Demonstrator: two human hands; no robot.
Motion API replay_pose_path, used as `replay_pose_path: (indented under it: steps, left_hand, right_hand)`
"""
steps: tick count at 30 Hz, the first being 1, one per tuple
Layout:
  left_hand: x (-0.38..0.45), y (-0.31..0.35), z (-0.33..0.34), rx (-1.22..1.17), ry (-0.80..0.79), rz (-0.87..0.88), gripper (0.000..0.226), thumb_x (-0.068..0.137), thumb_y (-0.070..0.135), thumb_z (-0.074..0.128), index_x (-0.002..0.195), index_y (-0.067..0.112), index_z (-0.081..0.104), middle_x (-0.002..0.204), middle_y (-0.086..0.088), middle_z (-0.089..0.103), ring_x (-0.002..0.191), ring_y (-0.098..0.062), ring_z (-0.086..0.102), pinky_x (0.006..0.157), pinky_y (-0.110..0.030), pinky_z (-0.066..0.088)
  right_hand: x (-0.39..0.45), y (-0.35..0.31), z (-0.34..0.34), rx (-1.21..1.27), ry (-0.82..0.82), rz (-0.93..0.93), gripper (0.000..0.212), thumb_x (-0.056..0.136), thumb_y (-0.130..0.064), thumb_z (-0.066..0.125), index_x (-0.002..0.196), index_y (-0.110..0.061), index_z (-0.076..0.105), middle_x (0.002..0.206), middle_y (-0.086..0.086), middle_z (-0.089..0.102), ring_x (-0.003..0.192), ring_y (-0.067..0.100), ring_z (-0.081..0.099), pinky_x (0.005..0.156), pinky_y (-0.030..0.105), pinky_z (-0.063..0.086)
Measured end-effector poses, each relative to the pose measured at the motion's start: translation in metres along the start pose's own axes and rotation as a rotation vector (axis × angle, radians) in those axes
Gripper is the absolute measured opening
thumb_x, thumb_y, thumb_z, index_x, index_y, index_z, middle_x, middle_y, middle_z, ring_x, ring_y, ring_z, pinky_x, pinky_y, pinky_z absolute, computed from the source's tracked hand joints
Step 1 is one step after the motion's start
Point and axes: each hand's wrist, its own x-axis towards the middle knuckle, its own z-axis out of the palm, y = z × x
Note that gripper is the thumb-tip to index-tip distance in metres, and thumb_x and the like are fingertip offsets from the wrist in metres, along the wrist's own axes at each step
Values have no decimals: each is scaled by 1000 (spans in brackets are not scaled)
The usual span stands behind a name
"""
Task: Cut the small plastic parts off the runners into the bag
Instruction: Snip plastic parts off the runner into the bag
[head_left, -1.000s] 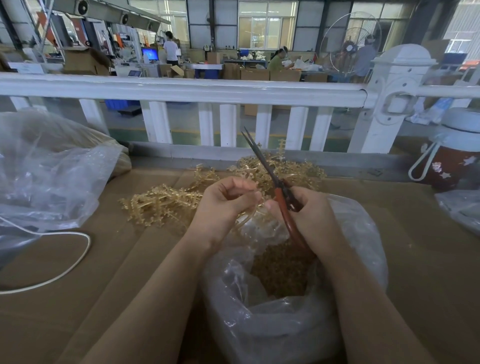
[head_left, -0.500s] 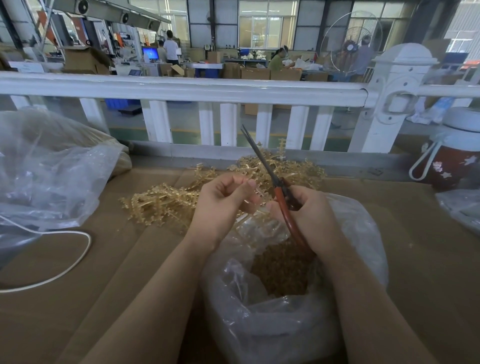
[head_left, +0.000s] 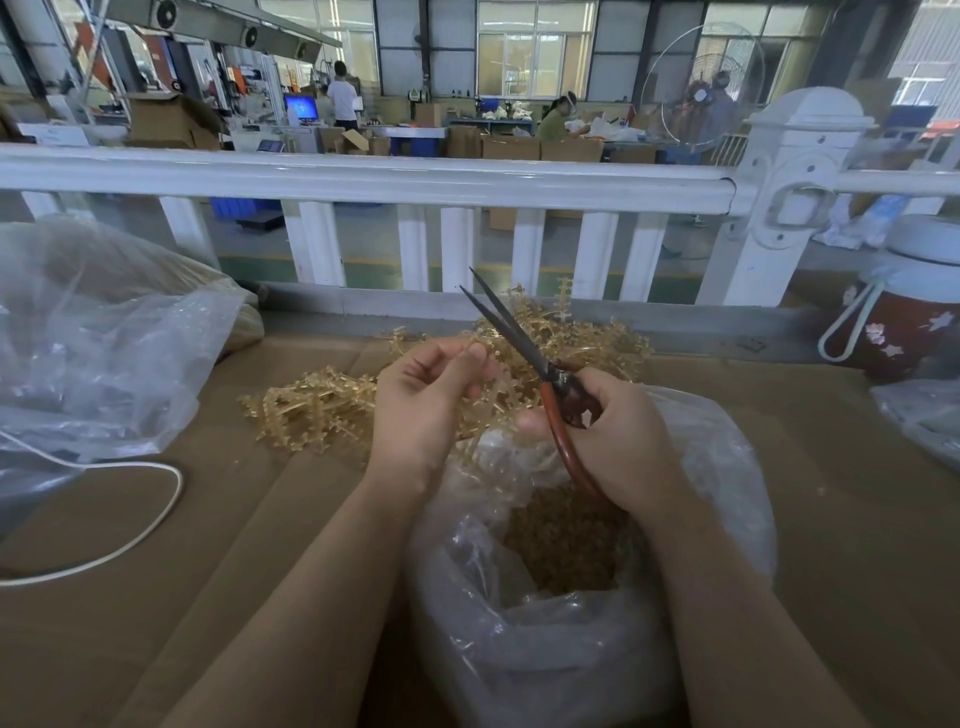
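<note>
**Open blades close to our fingertips, above the bag**

Our right hand (head_left: 602, 436) is curled through the red handles of the scissors (head_left: 540, 374), whose dark blades stand slightly parted and point up and away from us. Our left hand (head_left: 426, 400) pinches a thin amber runner (head_left: 491, 410) between thumb and fingertips, just beside the blades and over the mouth of the bag (head_left: 571, 639).

The risks, as we judge them: the pinching fingertips sit near the blade edges, so a hurried snip could nick us. A part cut while the runner is off-centre could fly past the rim of the bag and land among the uncut pile of runners (head_left: 322, 405) just beyond, where it would be hard to find. The soft clear bag could also sag shut or tip, spilling the loose parts (head_left: 566, 545) already heaped inside.

The table (head_left: 857, 493) is covered in brown cardboard. A larger clear bag (head_left: 104, 338) and a white cord (head_left: 156, 509) lie to the left, a red jug (head_left: 904, 327) to the right. A white railing (head_left: 415, 179) borders the far edge; beyond it are a workshop floor, cartons and a fan (head_left: 701, 88).
</note>
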Motion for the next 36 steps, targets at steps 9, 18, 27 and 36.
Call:
replay_pose_path:
  steps: [9, 18, 27, 36]
  left_hand:
    - [-1, 1, -3, 45, 7, 79, 16, 93, 7, 64, 78, 5, 71, 71, -16, 61, 63, -18, 54, 66, -25, 46]
    - [-1, 0, -2, 15, -20, 73, 13, 93, 8, 63, 85, 10, 72, 71, -7, 64, 70, -23, 54, 69, -27, 48]
    - [-1, -1, -2, -52, -23, 51, 15, 94, 0, 58, 87, 5, 70, 69, -1, 68, 65, -14, 58, 63, -19, 50]
    - [-1, 0, -3, -74, -17, 42, 15, 94, -1, 58, 89, 3, 71, 70, -2, 69, 62, -9, 58, 57, -16, 46]
  right_hand:
    - [-1, 7, 2, -221, -43, -54, 59, 55, -99, 53, 95, -55, 53, 89, -30, 62, 84, -11, 56, 64, 16, 39]
    - [-1, 6, 1, -246, 0, -38, 65, 53, -98, 55, 97, -50, 59, 81, -39, 60, 75, -11, 55, 60, 15, 37]
    - [-2, 5, 0, -305, 34, -68, 69, 54, -99, 52, 89, -41, 63, 72, -26, 62, 72, -9, 57, 54, 15, 36]
    - [-3, 4, 0, -309, 16, -74, 69, 56, -97, 53, 90, -38, 67, 73, -24, 64, 70, -6, 58, 56, 15, 42]
